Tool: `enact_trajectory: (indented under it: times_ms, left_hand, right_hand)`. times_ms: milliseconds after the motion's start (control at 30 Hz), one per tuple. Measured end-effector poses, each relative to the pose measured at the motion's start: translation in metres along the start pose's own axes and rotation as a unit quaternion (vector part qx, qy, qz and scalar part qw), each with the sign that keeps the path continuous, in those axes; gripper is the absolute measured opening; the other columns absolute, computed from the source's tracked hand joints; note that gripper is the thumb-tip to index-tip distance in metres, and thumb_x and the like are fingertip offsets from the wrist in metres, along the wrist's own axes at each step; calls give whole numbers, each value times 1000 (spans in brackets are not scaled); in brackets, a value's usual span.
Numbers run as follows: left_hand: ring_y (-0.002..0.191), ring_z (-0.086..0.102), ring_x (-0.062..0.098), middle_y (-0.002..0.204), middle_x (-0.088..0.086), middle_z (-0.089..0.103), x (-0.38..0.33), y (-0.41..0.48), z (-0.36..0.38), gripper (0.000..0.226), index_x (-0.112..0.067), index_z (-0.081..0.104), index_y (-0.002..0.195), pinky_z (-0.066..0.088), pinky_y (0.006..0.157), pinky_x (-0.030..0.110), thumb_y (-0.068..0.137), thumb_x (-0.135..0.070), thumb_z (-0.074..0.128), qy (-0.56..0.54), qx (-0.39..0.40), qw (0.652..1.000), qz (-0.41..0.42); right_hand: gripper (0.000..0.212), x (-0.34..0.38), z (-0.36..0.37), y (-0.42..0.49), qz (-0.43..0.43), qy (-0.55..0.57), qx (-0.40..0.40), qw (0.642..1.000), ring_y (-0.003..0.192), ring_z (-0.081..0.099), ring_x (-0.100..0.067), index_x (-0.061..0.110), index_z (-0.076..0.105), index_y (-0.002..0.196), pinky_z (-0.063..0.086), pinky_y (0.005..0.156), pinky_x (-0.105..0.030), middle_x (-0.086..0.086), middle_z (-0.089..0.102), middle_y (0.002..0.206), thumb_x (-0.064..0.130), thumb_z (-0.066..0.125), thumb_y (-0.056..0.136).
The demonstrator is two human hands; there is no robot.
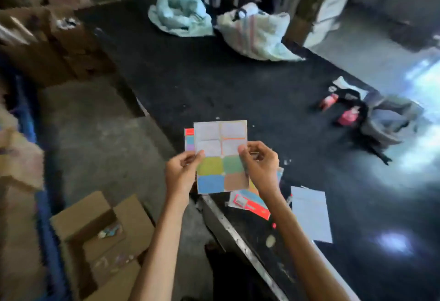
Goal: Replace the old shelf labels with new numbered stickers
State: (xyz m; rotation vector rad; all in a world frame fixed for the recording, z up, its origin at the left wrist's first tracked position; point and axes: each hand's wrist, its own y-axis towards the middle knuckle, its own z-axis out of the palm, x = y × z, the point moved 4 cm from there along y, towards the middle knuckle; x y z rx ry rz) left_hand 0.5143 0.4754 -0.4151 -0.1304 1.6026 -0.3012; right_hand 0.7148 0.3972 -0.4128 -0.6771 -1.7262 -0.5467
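I hold a sticker sheet (220, 158) upright above the edge of a black table (238, 91). Its upper squares are pale and its lower ones are yellow-green, green, blue and brown. My left hand (182, 172) pinches the sheet's left edge. At the right edge my right hand (260, 166) pinches it, thumb on a pale square. A second coloured sheet (189, 140) peeks out behind the first on the left.
On the table lie a white paper (310, 212), red-edged sticker packaging (252, 204), two open white sacks (181, 12) (256, 31) and a grey-black bag (378, 119). An open cardboard box (104, 236) stands on the floor at lower left, with more boxes (47, 43) stacked further left.
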Motion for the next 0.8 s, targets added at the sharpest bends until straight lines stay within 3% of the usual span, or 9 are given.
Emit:
enact_trajectory:
  times_ms: [100, 200, 300, 367, 467, 600, 800]
  left_hand:
    - [72, 66, 12, 79, 6, 73, 40, 7, 65, 7, -10, 76, 85, 51, 77, 28, 85, -13, 82, 61, 48, 996, -39]
    - [64, 68, 4, 78, 5, 74, 84, 15, 110, 20, -1, 78, 97, 55, 64, 19, 83, -14, 84, 129, 80, 985, -78]
    - [74, 72, 21, 83, 11, 76, 128, 25, 140, 21, -3, 79, 99, 64, 72, 37, 84, -17, 84, 192, 90, 971, -107]
    - [76, 72, 23, 79, 6, 75, 152, 35, 154, 17, -7, 81, 96, 64, 79, 44, 83, -18, 84, 241, 91, 960, -113]
    - [75, 74, 24, 78, 5, 77, 175, 46, 163, 16, -7, 81, 95, 64, 80, 46, 81, -15, 83, 276, 102, 948, -123]
    - [82, 75, 32, 84, 13, 79, 195, 57, 172, 16, -6, 80, 97, 63, 81, 48, 82, -8, 79, 323, 121, 931, -121]
    - [91, 72, 32, 98, 10, 78, 173, 55, 172, 26, -17, 75, 109, 57, 80, 39, 84, -19, 78, 427, 107, 898, -12]
  right_hand:
    - [6, -57, -54, 9, 56, -28, -66, 996, 60, 57, 5, 26, 75, 84, 49, 62, -15, 14, 72, 72, 29, 76, 89]
    - [4, -111, -87, 10, 127, -66, -107, 984, 54, 54, 7, 26, 75, 84, 41, 56, -6, 16, 67, 67, 28, 78, 87]
    - [9, -160, -100, 13, 185, -105, -117, 970, 51, 54, 5, 18, 76, 85, 39, 51, -8, 13, 64, 65, 26, 79, 86]
    - [11, -188, -100, 19, 211, -138, -107, 962, 51, 56, 2, 15, 76, 86, 41, 51, -8, 10, 66, 68, 26, 79, 86]
    - [11, -212, -95, 24, 241, -177, -87, 950, 60, 61, -3, 18, 74, 86, 42, 53, -10, 9, 69, 71, 28, 79, 86]
    - [13, -227, -91, 33, 254, -237, -74, 935, 72, 68, -11, 18, 73, 89, 50, 64, -23, 8, 72, 79, 30, 78, 84]
    - [29, -215, -76, 35, 210, -319, -61, 922, 93, 66, -24, 14, 66, 114, 51, 76, -32, -5, 64, 113, 24, 74, 87]
